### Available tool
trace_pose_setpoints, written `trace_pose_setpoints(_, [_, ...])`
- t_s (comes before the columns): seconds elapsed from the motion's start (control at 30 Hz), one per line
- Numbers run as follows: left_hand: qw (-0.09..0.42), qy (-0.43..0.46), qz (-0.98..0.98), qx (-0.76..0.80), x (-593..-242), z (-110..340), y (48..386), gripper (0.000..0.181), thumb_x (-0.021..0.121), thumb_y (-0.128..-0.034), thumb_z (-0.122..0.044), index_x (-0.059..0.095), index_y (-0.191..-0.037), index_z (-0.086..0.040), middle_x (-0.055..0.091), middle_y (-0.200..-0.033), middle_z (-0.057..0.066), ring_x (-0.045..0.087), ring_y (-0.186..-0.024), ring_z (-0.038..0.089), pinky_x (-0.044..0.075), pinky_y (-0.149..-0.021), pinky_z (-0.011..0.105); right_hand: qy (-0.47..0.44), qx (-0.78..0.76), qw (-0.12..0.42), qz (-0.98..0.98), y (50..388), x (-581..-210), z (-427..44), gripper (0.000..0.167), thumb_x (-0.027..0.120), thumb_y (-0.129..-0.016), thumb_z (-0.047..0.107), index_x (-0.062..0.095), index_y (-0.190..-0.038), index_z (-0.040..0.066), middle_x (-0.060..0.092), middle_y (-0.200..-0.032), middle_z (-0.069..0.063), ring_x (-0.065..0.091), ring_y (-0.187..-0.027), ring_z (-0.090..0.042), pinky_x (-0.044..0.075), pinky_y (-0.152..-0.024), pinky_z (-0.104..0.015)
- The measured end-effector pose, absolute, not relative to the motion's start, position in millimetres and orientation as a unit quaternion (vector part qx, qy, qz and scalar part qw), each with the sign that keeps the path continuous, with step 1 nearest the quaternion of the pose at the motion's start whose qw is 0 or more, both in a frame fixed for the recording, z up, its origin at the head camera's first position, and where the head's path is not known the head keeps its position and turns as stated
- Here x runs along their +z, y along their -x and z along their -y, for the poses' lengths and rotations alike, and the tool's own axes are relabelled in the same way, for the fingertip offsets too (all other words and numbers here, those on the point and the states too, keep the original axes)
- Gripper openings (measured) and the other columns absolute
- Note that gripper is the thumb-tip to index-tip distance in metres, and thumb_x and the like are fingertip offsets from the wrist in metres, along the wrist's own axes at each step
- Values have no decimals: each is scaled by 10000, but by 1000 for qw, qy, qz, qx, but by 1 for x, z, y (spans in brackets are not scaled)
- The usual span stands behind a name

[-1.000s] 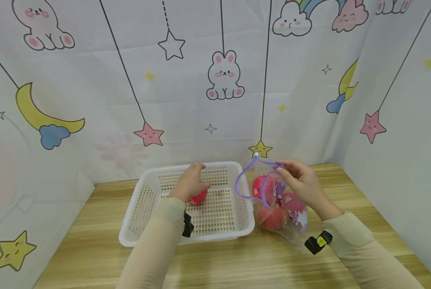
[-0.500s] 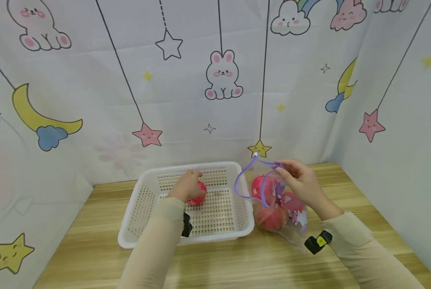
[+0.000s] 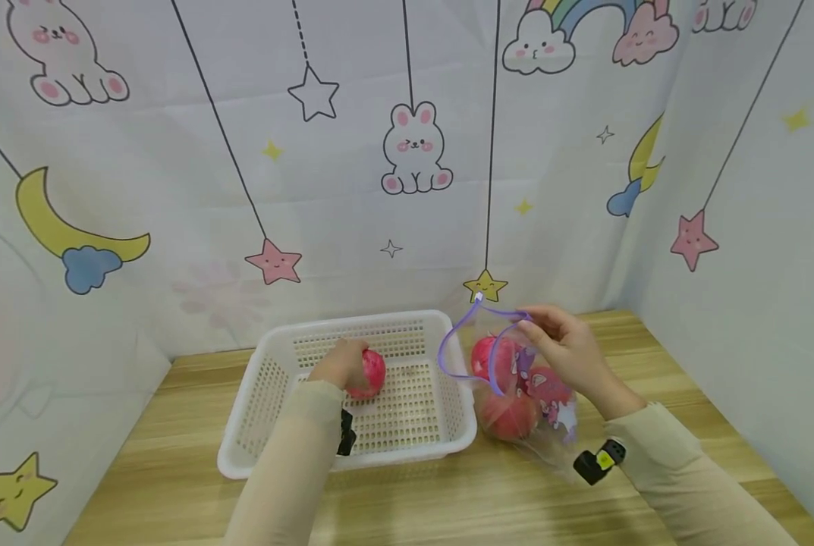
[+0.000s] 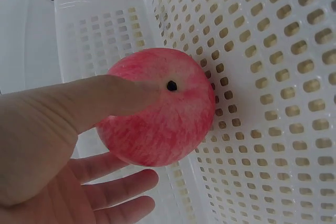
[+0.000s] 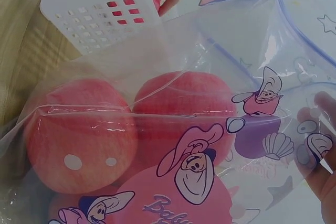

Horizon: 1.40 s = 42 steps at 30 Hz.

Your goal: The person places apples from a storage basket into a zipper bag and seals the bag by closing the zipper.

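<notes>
A red apple [image 3: 372,373] with a small dark hole at its top is in the white plastic basket [image 3: 413,453]. My left hand [image 3: 338,365] grips it, the thumb [image 4: 123,94] across its upper face and other fingers on the far side. At the basket's right, my right hand [image 3: 570,355] pinches the purple-edged rim of a clear zip bag [image 3: 564,413], whose mouth gapes toward the basket. Several red apples [image 3: 509,415] lie inside this bag, partly covered by its cartoon print. The right fingertips [image 5: 311,124] show through the clear plastic.
Both containers stand on a wood-grain table [image 3: 407,504]. Behind them and at the sides hangs a white cloth [image 3: 352,189] printed with stars, moons and rabbits. The basket's right wall is close beside the bag.
My left hand has closed round the apple and shifted slightly toward me, leaving more of the apple visible. My right hand keeps its hold on the bag's rim. The head view has tilted slightly.
</notes>
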<state>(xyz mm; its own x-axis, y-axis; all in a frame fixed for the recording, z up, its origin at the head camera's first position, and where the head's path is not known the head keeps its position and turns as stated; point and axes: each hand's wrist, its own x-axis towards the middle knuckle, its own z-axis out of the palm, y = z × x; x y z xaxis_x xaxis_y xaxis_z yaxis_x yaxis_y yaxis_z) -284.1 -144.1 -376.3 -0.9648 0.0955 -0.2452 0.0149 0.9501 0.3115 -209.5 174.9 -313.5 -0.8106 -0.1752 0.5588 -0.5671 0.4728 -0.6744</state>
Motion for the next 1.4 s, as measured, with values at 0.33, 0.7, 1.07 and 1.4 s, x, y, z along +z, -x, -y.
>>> trace_pose_setpoints(0.33, [142,-12,-975,170,-377,145,287,771,808,-691,-75,442,-1368,-25,517,-1330,190,525,-1192,349,489,-932,490,-228,466,219,827,230,-337,-186,227,594,-884,-31,632,-1107,-15,694,-898,-159,544,-651,-35,450,-550,-139])
trace_pose_setpoints(0.7, [142,-15,-971,193,-375,147,284,835,817,-706,-270,407,-1385,-12,542,-1295,192,539,-1155,355,483,-919,520,-232,475,212,822,233,-343,-188,218,600,-903,37,640,-1118,35,699,-919,-132,553,-663,-61,458,-558,-149])
trace_pose_setpoints(1.07, [114,-40,-969,216,-369,142,285,823,789,-735,-320,401,-1394,-15,558,-1288,175,546,-1145,339,483,-929,515,-226,481,205,822,233,-342,-188,214,589,-912,45,638,-1120,28,701,-952,-131,617,-750,-54,497,-629,-137])
trace_pose_setpoints(1.4, [95,-65,-963,244,-365,138,282,788,766,-746,-362,425,-1372,-26,579,-1252,158,565,-1115,313,509,-894,494,-218,476,199,828,232,-341,-186,217,581,-926,82,634,-1132,41,695,-968,-109,622,-767,-87,503,-645,-148])
